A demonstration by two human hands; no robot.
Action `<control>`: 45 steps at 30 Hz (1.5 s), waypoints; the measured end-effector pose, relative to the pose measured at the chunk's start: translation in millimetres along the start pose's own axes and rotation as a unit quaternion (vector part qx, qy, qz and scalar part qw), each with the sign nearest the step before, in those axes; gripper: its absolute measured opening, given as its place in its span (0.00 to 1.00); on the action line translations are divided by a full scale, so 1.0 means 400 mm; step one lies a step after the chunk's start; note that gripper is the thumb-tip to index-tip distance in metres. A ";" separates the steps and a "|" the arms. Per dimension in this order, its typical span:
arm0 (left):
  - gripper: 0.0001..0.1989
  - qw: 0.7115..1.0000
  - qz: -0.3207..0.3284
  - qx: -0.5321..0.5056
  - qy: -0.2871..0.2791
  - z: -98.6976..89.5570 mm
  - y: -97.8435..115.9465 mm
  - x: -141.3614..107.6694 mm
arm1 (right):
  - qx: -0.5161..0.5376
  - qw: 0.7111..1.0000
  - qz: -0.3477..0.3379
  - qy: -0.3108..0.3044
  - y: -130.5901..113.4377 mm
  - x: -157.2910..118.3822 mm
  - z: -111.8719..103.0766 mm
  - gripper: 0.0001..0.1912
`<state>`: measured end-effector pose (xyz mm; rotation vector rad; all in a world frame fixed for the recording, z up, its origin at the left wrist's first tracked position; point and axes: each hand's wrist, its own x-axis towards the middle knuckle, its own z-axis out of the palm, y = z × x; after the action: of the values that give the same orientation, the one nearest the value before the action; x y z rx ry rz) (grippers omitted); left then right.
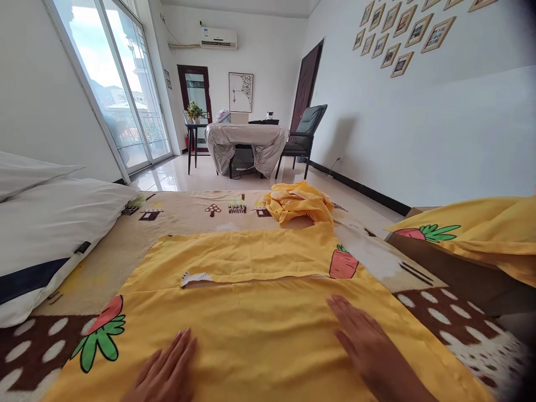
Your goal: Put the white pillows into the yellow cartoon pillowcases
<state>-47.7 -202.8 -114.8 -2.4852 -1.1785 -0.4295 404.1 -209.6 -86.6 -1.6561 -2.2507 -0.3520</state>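
The left hand [165, 371] and right hand [366, 343], fingers extended and slightly spread, rest on yellow carrot-printed fabric [259, 329].

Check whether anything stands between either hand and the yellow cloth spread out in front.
Nothing visible does: the left hand and the right hand both lie flat on the yellow cloth. The bunched yellow fabric sits at its far right, beyond both hands.

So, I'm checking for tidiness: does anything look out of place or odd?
Two things: the yellow bundle lies crumpled at the far edge of the patterned blanket, while the nearer yellow cloth is spread mostly flat. And a slit gapes across that cloth; whether it's damage or an opening, I can't tell.
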 end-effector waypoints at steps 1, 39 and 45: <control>0.31 1.000 0.023 0.013 -0.004 0.003 0.011 0.065 | 0.030 0.998 -0.044 -0.026 -0.068 0.077 -0.006 0.28; 0.31 0.889 -0.373 -0.013 -0.265 0.250 -0.536 0.365 | -0.182 0.946 0.264 -0.037 0.628 0.638 0.268 0.29; 0.28 0.890 -0.372 0.040 -0.261 0.231 -0.517 0.386 | -0.191 0.937 0.284 -0.068 0.563 0.657 0.230 0.27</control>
<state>-105.5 64.6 -94.5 -2.0347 -2.3139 0.1378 536.9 122.4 -64.8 -2.4995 -1.7406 -0.5612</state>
